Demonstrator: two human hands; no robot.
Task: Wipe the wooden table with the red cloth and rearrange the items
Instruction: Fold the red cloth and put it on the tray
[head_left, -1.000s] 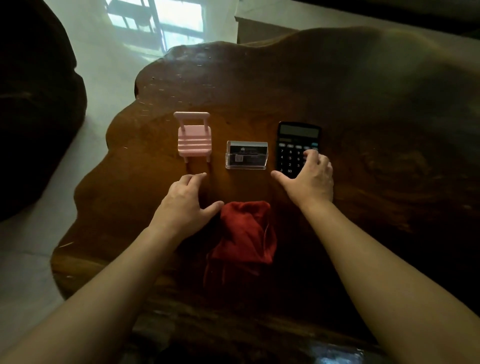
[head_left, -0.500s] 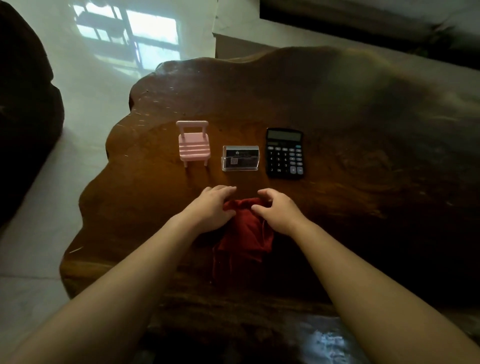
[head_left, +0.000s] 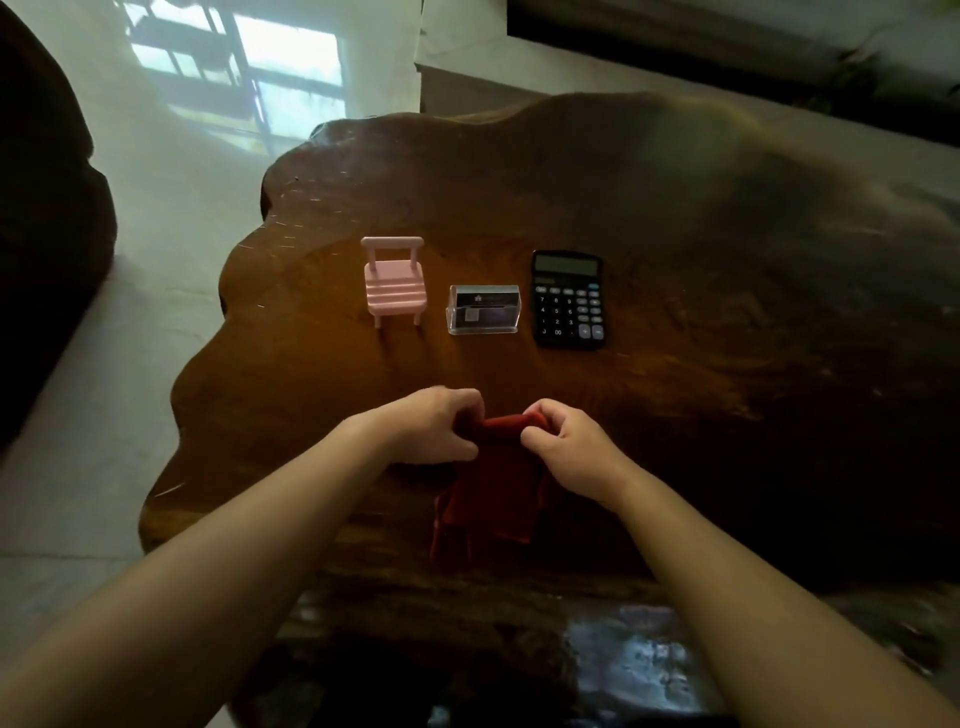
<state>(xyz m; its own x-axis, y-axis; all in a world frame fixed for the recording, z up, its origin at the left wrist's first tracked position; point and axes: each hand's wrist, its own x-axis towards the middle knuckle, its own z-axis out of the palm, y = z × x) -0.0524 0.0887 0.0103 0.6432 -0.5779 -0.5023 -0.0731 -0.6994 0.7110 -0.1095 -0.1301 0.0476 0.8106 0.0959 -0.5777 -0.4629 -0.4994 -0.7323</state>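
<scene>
The red cloth lies on the near part of the dark wooden table. My left hand pinches its far left corner and my right hand pinches its far right corner, and the far edge is lifted a little between them. Beyond the hands stand three items in a row: a small pink toy chair on the left, a clear card holder in the middle, a black calculator on the right.
The table has a wavy edge on the left, with pale floor beyond it. A dark bulky seat stands at the far left. A low ledge and dark furniture run behind the table.
My right hand left the calculator and my left hand came in from beside the chair. Both closed on the cloth's far edge and raised it slightly.
</scene>
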